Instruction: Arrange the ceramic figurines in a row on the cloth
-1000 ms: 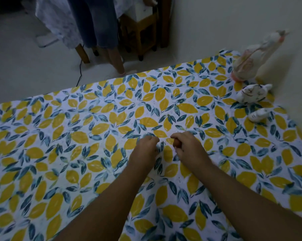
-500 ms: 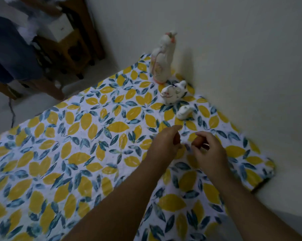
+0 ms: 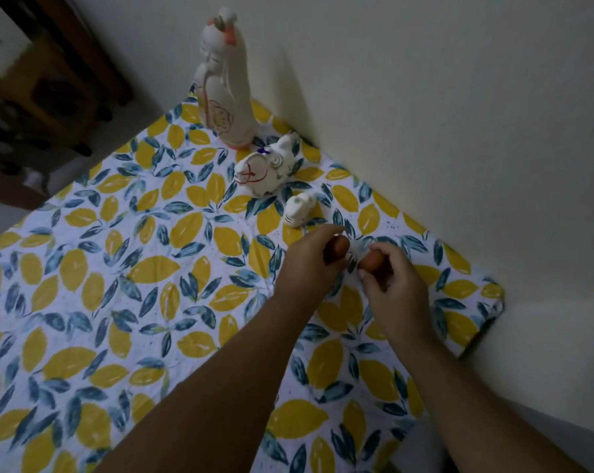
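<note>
Three white ceramic figurines stand in a line along the wall on the lemon-print cloth: a tall robed figure, a cat and a small white piece. My left hand is shut on a small brown figurine, held just below the small white piece. To its right, my right hand grips a second small brown figurine. Both brown pieces are partly hidden by my fingers and sit just above the cloth.
A pale wall runs along the cloth's right edge, close behind the figurines. Dark wooden furniture stands beyond the far left corner. The cloth's right corner hangs off an edge.
My view swung right toward the wall and the figurines. Both hands moved from mid-cloth to just below the small white piece, each still holding its brown figurine.
</note>
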{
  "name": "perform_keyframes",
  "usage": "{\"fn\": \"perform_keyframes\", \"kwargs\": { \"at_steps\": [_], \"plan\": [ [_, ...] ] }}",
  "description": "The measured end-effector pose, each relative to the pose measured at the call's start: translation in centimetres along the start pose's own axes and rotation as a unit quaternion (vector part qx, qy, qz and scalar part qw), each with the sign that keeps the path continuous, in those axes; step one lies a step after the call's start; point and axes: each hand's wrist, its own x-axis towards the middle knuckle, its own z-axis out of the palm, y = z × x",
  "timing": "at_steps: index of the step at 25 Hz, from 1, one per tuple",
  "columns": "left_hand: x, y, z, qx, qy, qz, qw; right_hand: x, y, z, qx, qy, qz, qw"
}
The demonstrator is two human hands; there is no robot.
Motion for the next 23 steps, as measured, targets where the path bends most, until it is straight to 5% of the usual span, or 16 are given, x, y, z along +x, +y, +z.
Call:
{"fn": "perform_keyframes", "kwargs": {
  "at_steps": [23],
  "plan": [
    [0.2,0.7,-0.1,0.002,0.001,0.004,1.000,0.7,-0.6,-1.1,-0.029,-0.040,-0.025,0.998]
  ]
}}
